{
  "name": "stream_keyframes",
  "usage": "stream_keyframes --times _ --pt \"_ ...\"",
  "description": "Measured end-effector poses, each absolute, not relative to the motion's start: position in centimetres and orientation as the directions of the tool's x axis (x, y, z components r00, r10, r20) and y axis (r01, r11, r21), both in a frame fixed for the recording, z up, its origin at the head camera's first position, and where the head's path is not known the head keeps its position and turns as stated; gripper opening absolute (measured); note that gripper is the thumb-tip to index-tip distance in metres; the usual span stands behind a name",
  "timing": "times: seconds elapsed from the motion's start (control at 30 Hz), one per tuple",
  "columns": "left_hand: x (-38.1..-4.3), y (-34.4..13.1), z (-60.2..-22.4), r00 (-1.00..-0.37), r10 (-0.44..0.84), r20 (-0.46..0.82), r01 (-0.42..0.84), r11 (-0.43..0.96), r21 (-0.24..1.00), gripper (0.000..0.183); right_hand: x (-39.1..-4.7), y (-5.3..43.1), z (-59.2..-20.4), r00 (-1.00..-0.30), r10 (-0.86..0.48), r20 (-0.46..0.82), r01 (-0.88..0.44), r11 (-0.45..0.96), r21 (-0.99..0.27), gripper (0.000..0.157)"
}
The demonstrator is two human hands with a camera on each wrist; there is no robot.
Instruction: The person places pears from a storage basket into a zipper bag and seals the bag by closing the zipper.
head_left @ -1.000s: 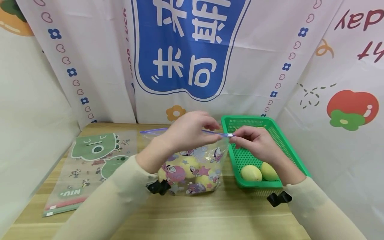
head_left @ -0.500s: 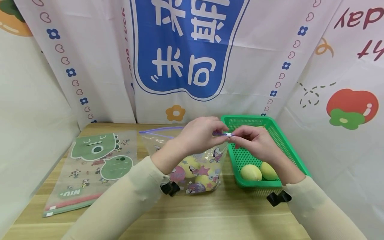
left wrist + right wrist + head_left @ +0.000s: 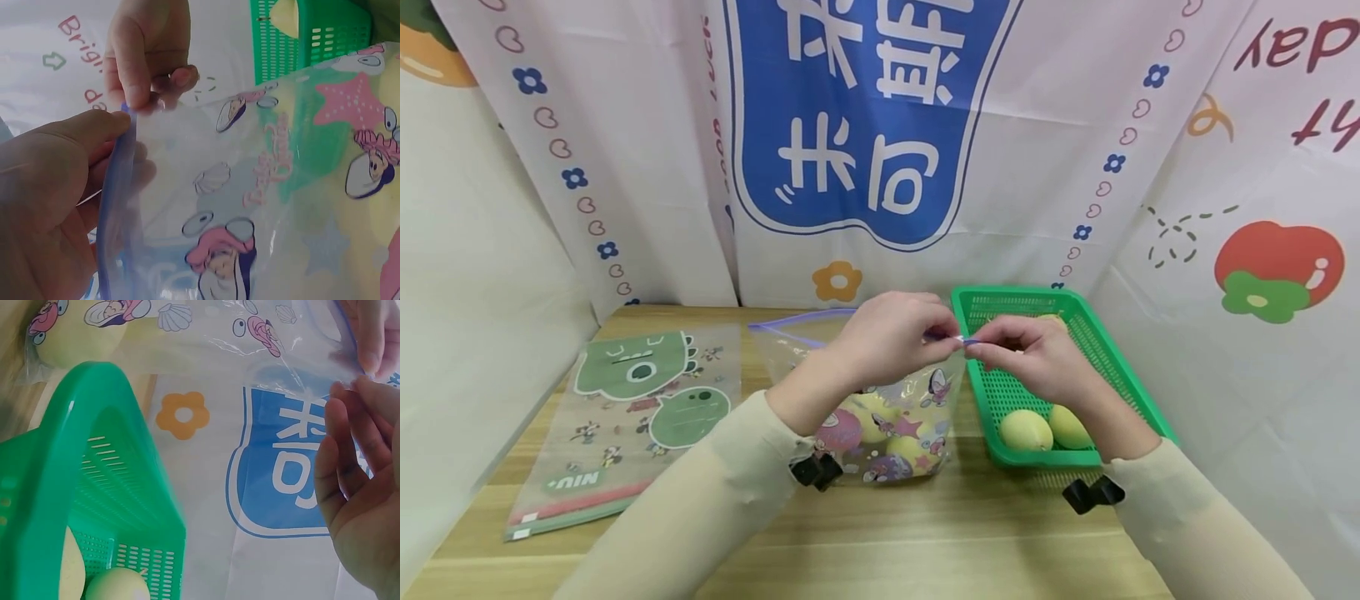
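Observation:
A clear zip bag (image 3: 936,408) with pink and purple cartoon prints stands upright on the table, pale yellow fruits (image 3: 872,421) inside it. Along its top runs a purple zip strip (image 3: 119,169), which gapes at the left end. My left hand (image 3: 895,335) pinches this strip between thumb and fingers near the right corner. Right beside it, my right hand (image 3: 1033,354) pinches the strip's right end. A small white slider (image 3: 960,339) shows between the two hands. In the left wrist view, both sets of fingertips nearly meet at the bag's corner.
A green plastic basket (image 3: 1123,375) stands close to the right of the bag, with several pale yellow fruits (image 3: 1026,431) in it. Flat on the left lie printed zip bags (image 3: 625,417) with green cartoon figures. A printed cloth (image 3: 1015,208) hangs behind the wooden table (image 3: 880,550).
My left hand has slid right along the zip strip, up to the slider. The slider and the bag's corner have shifted slightly left; my right hand has kept its pinch.

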State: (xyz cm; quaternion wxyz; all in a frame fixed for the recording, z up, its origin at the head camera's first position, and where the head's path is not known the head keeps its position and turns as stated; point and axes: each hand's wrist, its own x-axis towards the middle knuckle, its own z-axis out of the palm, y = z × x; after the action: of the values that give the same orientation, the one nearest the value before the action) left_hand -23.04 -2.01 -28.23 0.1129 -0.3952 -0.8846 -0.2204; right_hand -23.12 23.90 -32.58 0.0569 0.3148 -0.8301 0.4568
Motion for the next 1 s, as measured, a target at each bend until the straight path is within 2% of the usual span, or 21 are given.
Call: stream_keyframes --times 0.23,0.43,0.63,1.0 --pt "-23.5 -6.1 -28.3 -0.716 0.622 0.316 0.697 0.613 0.372 0.012 -23.3 24.4 -32.7 -0.826 -0.437 0.355 -0.531 0.395 -0.749 0.008" --pt "-23.6 -10.9 -28.8 -0.729 0.586 0.355 0.684 0.604 0.408 0.007 -23.3 24.7 -32.8 -0.826 -0.44 0.352 -0.531 0.399 -0.748 0.009" --pt "-23.3 -15.1 -29.2 -0.774 0.525 0.354 0.633 0.631 0.448 0.004 -23.4 24.8 -32.7 -0.848 -0.423 0.32 -0.496 0.418 -0.761 0.008" --pt "-22.3 -20.7 -29.7 -0.832 0.413 0.37 0.552 0.684 0.477 0.004 -23.5 24.8 -32.6 -0.858 -0.416 0.301 -0.476 0.424 -0.771 0.007"
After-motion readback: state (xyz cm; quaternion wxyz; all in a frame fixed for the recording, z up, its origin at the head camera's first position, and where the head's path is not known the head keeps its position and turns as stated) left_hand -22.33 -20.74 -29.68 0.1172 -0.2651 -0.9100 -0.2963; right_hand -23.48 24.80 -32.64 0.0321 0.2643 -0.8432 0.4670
